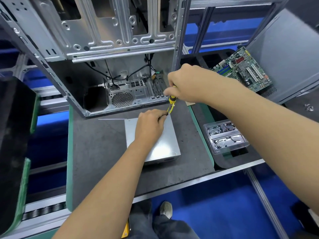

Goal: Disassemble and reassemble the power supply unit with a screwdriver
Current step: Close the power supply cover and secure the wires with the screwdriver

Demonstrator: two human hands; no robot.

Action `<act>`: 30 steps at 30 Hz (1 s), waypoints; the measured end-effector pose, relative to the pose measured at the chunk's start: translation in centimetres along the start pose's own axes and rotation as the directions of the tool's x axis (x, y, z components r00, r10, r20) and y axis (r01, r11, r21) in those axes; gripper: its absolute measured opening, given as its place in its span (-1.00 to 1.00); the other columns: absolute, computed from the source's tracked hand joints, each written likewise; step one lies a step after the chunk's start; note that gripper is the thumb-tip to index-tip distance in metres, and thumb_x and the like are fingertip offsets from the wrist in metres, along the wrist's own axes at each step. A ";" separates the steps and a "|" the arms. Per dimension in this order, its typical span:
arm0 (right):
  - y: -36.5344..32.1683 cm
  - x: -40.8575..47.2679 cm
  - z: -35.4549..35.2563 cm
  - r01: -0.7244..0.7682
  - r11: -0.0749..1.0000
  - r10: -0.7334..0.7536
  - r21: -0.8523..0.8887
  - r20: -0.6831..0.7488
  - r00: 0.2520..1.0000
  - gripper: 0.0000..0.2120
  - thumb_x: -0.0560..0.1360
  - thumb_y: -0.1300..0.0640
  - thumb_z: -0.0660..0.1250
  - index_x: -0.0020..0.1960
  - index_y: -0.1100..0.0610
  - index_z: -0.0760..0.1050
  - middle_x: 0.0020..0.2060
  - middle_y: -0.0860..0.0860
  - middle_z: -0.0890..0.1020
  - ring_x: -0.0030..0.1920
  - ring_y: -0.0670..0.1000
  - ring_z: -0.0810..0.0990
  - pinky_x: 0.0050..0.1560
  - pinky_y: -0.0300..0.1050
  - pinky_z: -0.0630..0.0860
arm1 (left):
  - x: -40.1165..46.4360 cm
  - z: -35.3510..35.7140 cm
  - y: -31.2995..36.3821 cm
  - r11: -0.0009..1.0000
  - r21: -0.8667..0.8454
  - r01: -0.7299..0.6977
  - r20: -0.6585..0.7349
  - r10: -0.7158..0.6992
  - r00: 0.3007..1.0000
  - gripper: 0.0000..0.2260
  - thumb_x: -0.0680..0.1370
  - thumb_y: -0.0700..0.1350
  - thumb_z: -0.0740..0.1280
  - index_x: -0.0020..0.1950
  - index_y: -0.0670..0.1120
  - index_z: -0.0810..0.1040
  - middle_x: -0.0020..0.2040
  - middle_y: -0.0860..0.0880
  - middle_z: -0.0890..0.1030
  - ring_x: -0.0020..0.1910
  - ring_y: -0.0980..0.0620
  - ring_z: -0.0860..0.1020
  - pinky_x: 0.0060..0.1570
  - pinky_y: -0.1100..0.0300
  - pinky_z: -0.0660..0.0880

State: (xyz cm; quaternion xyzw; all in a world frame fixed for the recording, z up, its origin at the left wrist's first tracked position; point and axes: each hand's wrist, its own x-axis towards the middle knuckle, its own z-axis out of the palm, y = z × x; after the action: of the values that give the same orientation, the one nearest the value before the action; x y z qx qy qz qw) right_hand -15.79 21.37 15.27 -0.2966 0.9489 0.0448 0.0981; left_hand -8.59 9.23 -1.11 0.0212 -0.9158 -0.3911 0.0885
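Observation:
A silver power supply unit [164, 145] lies flat on the dark work mat [96, 149] in front of me. My left hand [149, 125] rests on its top far edge, fingers curled at the far right corner where the screwdriver's tip meets the case. My right hand [186, 85] grips the yellow and black screwdriver [172, 100] from above, holding it nearly upright over that corner. The tip itself is hidden by my left fingers.
An open grey computer case [110, 49] stands just behind the unit. A green motherboard [243, 69] lies at the back right. A clear plastic tray [226, 135] with screws and small parts sits to the right. Loose screws [309, 107] lie at the far right.

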 end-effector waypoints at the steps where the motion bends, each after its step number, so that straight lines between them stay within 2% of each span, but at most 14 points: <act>1: -0.4 0.2 -0.1 -0.005 1.000 0.006 -0.011 0.020 1.000 -0.68 0.62 -0.19 0.18 -0.02 0.08 0.31 -0.23 0.03 0.31 -0.13 0.17 0.37 -0.16 -0.01 0.34 | 0.0 0.0 0.0 1.000 0.004 -0.004 0.002 0.004 1.000 -0.85 0.58 -0.22 0.36 0.08 -0.11 0.71 0.04 -0.03 0.71 0.06 -0.12 0.62 0.15 -0.13 0.47; 5: -0.9 0.8 -0.4 0.078 0.989 -0.094 0.123 0.123 0.988 -0.91 0.56 0.12 0.22 0.05 0.10 0.39 0.08 0.07 0.41 -0.04 0.16 0.51 -0.01 0.07 0.49 | 0.0 0.0 -0.1 1.000 0.023 -0.011 0.008 0.011 1.000 -0.84 0.59 -0.22 0.34 0.09 -0.12 0.70 0.05 -0.04 0.71 0.07 -0.13 0.61 0.14 -0.13 0.46; 7: -0.9 0.9 -0.5 0.075 0.996 -0.080 0.050 0.104 0.991 -0.90 0.59 0.09 0.24 0.05 0.10 0.42 0.07 0.11 0.45 0.00 0.18 0.51 -0.02 0.05 0.49 | 0.1 -0.1 -0.1 0.999 0.028 -0.017 0.025 0.017 1.000 -0.83 0.60 -0.21 0.33 0.11 -0.13 0.69 0.07 -0.04 0.70 0.09 -0.12 0.61 0.15 -0.12 0.46; 10: -0.8 0.7 -0.6 -0.048 0.992 0.054 -0.115 0.051 0.997 -0.72 0.64 -0.09 0.17 0.07 0.13 0.42 -0.02 0.15 0.41 -0.01 0.25 0.50 -0.10 0.01 0.39 | 0.1 -0.3 -0.2 1.000 0.002 -0.017 0.041 0.017 0.999 -0.81 0.61 -0.22 0.30 0.14 -0.14 0.67 0.10 -0.04 0.69 0.12 -0.11 0.59 0.19 -0.07 0.44; 11: -0.8 0.7 -0.6 -0.040 0.995 0.046 -0.088 0.074 0.996 -0.76 0.63 -0.07 0.18 0.04 0.12 0.39 -0.01 0.12 0.40 -0.01 0.23 0.50 -0.09 0.02 0.40 | 0.1 -0.4 -0.2 1.000 -0.015 -0.011 0.036 0.011 0.999 -0.80 0.61 -0.24 0.29 0.15 -0.15 0.67 0.11 -0.04 0.69 0.13 -0.11 0.59 0.20 -0.03 0.44; 13: -0.9 0.7 -0.7 0.040 0.996 -0.050 0.078 0.128 0.990 -0.90 0.57 0.12 0.23 0.03 0.14 0.41 0.04 0.06 0.42 -0.01 0.17 0.53 0.00 0.06 0.49 | 0.1 -0.6 -0.2 0.999 -0.036 0.008 0.026 -0.007 1.000 -0.77 0.61 -0.27 0.26 0.19 -0.17 0.65 0.14 -0.07 0.68 0.16 -0.12 0.58 0.21 0.04 0.44; 15: -0.9 0.8 -0.8 0.085 0.990 -0.099 0.109 0.126 0.987 -0.88 0.55 0.23 0.22 0.04 0.15 0.50 0.02 0.05 0.43 0.02 0.18 0.54 0.05 0.12 0.52 | 0.1 -0.8 -0.3 0.999 -0.036 0.019 0.029 -0.018 0.999 -0.74 0.61 -0.29 0.24 0.22 -0.17 0.63 0.15 -0.08 0.67 0.17 -0.11 0.57 0.22 0.09 0.43; 16: -0.9 0.8 -0.8 0.073 0.996 -0.079 0.056 0.111 0.991 -0.89 0.59 0.18 0.23 0.06 0.16 0.51 0.00 0.08 0.44 0.05 0.22 0.54 0.02 0.12 0.52 | 0.1 -0.8 -0.3 0.999 -0.037 0.019 0.028 -0.018 0.999 -0.73 0.61 -0.31 0.23 0.22 -0.17 0.63 0.15 -0.08 0.67 0.17 -0.10 0.57 0.21 0.12 0.43; 19: -1.0 0.7 -0.6 -0.017 0.989 0.027 -0.147 0.063 0.998 -0.68 0.66 -0.05 0.15 0.20 0.19 0.43 -0.04 0.14 0.40 0.07 0.32 0.53 -0.12 0.05 0.41 | 0.0 -0.9 -0.3 0.999 -0.037 0.003 0.027 -0.002 1.000 -0.72 0.59 -0.34 0.23 0.21 -0.19 0.63 0.12 -0.09 0.68 0.14 -0.11 0.58 0.19 0.10 0.45; 22: -0.7 0.7 -0.6 0.030 0.999 -0.028 -0.012 0.173 0.985 -0.77 0.60 0.06 0.24 0.21 0.12 0.37 0.10 0.10 0.40 0.00 0.22 0.55 -0.02 0.09 0.50 | 0.0 -0.8 -0.4 0.999 -0.035 -0.006 0.017 0.007 1.000 -0.72 0.59 -0.35 0.23 0.21 -0.19 0.64 0.12 -0.09 0.68 0.14 -0.11 0.59 0.20 0.07 0.46; 24: -0.6 0.9 -0.4 0.059 0.998 -0.052 -0.033 0.174 0.983 -0.86 0.59 0.12 0.26 0.12 0.12 0.42 0.04 0.07 0.38 0.00 0.20 0.53 0.00 0.11 0.51 | 0.0 -0.7 -0.3 0.999 -0.038 -0.006 0.021 0.007 1.000 -0.72 0.59 -0.35 0.23 0.22 -0.19 0.63 0.12 -0.09 0.68 0.15 -0.11 0.59 0.22 0.03 0.46; 27: -0.8 0.7 -0.2 -0.004 0.984 0.016 -0.180 0.067 0.998 -0.70 0.64 -0.11 0.18 -0.06 0.13 0.35 -0.23 0.06 0.28 -0.10 0.21 0.44 -0.15 0.02 0.38 | 0.0 -0.6 -0.4 0.999 -0.034 0.000 0.026 0.001 1.000 -0.71 0.59 -0.35 0.23 0.22 -0.18 0.63 0.13 -0.09 0.68 0.16 -0.12 0.58 0.23 -0.03 0.45; 29: -0.7 0.5 -0.1 -0.011 0.991 0.023 -0.132 0.087 0.996 -0.70 0.61 -0.14 0.21 -0.07 0.09 0.31 -0.20 0.04 0.29 -0.11 0.20 0.46 -0.10 0.03 0.43 | 0.1 -0.6 -0.4 1.000 -0.028 -0.002 0.033 0.003 0.999 -0.71 0.59 -0.35 0.23 0.22 -0.18 0.63 0.12 -0.08 0.68 0.15 -0.12 0.58 0.23 -0.06 0.44; 30: -0.7 0.5 -0.1 0.022 0.999 -0.017 -0.038 0.123 0.992 -0.78 0.60 -0.05 0.26 -0.04 0.09 0.33 -0.10 0.03 0.33 -0.08 0.20 0.51 -0.04 0.07 0.49 | 0.0 -0.6 -0.4 1.000 -0.023 -0.004 0.040 0.005 0.999 -0.72 0.59 -0.35 0.22 0.22 -0.17 0.63 0.12 -0.08 0.67 0.15 -0.12 0.58 0.23 -0.08 0.44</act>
State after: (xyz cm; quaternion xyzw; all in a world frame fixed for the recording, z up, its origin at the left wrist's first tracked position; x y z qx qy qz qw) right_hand -15.82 20.48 15.29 -0.3043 0.9371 0.0803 0.1508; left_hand -8.52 8.51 -1.03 0.0105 -0.9129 -0.4017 0.0713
